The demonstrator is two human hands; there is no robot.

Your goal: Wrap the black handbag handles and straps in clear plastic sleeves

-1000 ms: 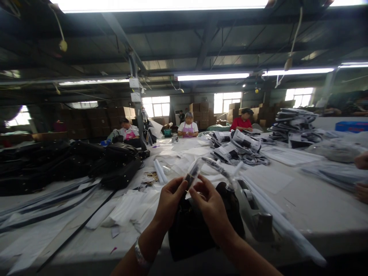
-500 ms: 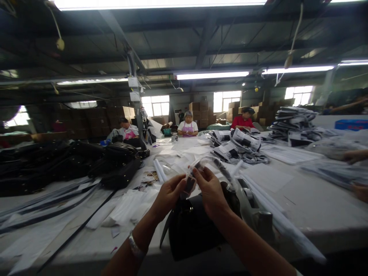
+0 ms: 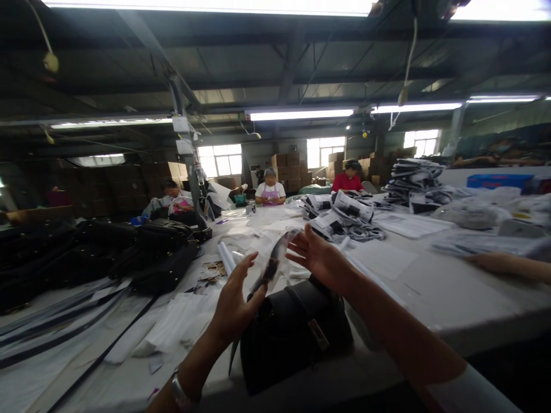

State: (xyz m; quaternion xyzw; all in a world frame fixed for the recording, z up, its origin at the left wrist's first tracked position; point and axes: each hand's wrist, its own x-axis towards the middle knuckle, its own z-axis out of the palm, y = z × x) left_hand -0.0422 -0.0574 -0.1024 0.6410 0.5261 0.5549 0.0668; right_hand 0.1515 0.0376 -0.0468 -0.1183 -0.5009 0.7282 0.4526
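Note:
A black handbag (image 3: 286,335) stands near the table's front edge, its metal clasp (image 3: 317,334) facing me. Above it arches the bag's handle (image 3: 272,265), wrapped in clear plastic film. My left hand (image 3: 235,301) is open at the left of the handle, thumb and fingers apart, with the thumb close to the handle's lower end. On the other side, my right hand (image 3: 321,258) is open too, its fingers stretched toward the wrapped handle. Whether the fingertips touch the film I cannot tell.
Black bags (image 3: 163,261) pile up at left, above long dark straps (image 3: 64,338). White paper sheets (image 3: 172,321) lie beside them. Wrapped bundles (image 3: 344,215) and a tall stack (image 3: 413,180) stand farther back. A co-worker's arm (image 3: 508,265) reaches in from the right.
My hands have come apart from their pinch on the plastic at the handle and opened. The handbag's clasp side has come into view. The view has swung slightly right.

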